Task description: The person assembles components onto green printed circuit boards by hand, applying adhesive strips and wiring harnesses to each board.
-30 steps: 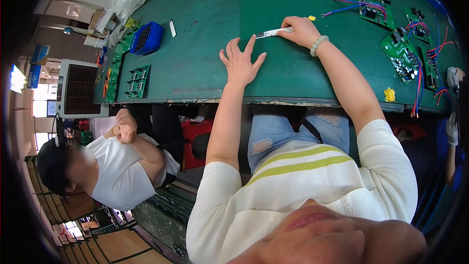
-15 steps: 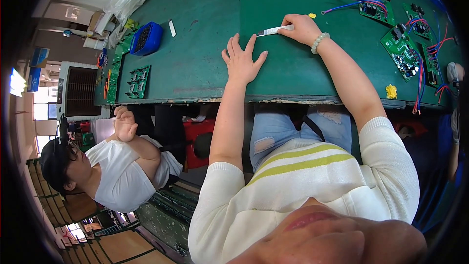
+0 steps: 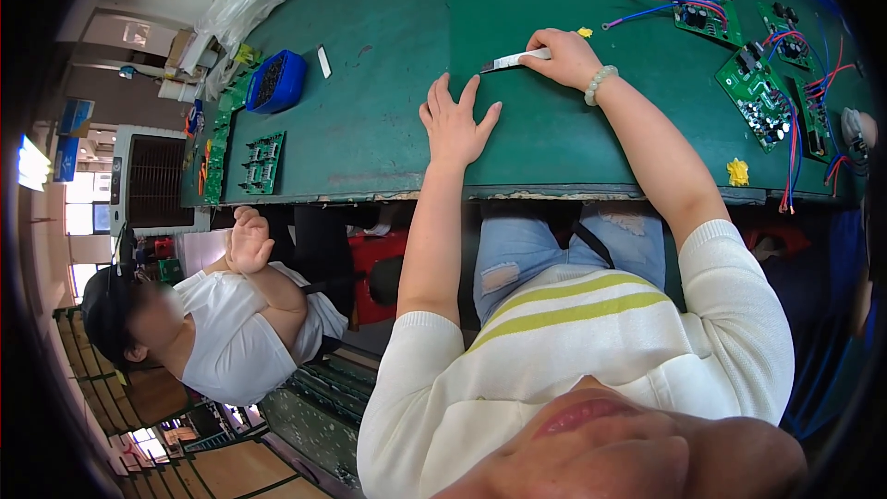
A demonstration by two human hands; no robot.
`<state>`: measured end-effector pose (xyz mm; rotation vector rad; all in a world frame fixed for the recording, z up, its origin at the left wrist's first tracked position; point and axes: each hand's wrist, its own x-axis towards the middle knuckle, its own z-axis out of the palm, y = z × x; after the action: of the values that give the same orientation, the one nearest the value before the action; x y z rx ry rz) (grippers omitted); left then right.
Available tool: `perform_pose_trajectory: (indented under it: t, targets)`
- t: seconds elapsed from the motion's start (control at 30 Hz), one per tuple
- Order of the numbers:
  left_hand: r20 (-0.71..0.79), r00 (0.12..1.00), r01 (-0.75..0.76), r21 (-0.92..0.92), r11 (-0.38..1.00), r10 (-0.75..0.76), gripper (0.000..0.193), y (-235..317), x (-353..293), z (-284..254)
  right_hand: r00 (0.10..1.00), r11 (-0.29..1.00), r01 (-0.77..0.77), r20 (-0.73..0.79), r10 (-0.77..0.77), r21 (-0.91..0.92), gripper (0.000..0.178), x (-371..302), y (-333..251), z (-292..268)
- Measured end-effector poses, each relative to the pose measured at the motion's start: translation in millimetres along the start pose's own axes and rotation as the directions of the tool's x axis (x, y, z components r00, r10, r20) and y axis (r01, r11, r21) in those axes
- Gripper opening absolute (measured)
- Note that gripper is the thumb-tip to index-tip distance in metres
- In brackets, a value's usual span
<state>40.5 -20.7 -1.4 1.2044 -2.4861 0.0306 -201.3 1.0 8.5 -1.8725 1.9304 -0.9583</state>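
Green and worn along its near edge, the worktop (image 3: 370, 134) stretches out before you, with clear plastic sheeting (image 3: 245, 9) heaped at its far left and a vented, pale-framed unit (image 3: 157, 171) standing beyond its left end. Your left hand (image 3: 455, 127) is spread over the middle of the surface, palm down, fingers fanned and thumb held wide; whether its fingertips press on anything, you cannot tell from this view. Your right hand (image 3: 565, 57) is closed around a slim white tool (image 3: 516, 61) with a dark tip, pinched at its right end. That tool lies slantwise between your two hands, its tip just beside your left index fingertip. Pale green beads make up the bracelet (image 3: 601, 85) on your right wrist.

Just past your right hand sits a small yellow piece (image 3: 584, 32), and another crumpled yellow piece (image 3: 737, 173) rests near the edge at your right. Circuit boards (image 3: 756, 95) trailing red and blue wires crowd that side. Over to your left are a blue bin (image 3: 295, 83) of small dark parts, a short white strip (image 3: 323, 62) and a small green board (image 3: 264, 164). A co-worker (image 3: 236, 351) in a white top sits at your left, hands raised close together.
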Motion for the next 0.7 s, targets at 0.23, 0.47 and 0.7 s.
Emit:
perform_pose_trajectory:
  t: [0.23, 0.47, 0.7]
  targets:
    - [-0.014, 1.000, 0.001, -0.012, 1.000, -0.001, 0.057, 0.3, -0.6, 0.4, 1.000, 1.000, -0.005, -0.004, 0.005, 0.011, 0.031, -0.7, 0.1, 1.0]
    - [-0.013, 1.000, -0.010, -0.015, 1.000, 0.010, 0.057, -1.1, 0.2, 0.8, 0.996, 0.997, -0.068, 0.059, 0.066, 0.041, 0.027, 1.7, -3.6, -2.5]
    - [-0.016, 1.000, 0.000, -0.021, 1.000, 0.000, 0.057, -0.3, -0.1, -0.5, 0.985, 0.985, -0.163, 0.068, 0.159, 0.061, 0.027, 3.8, -3.1, -5.2]
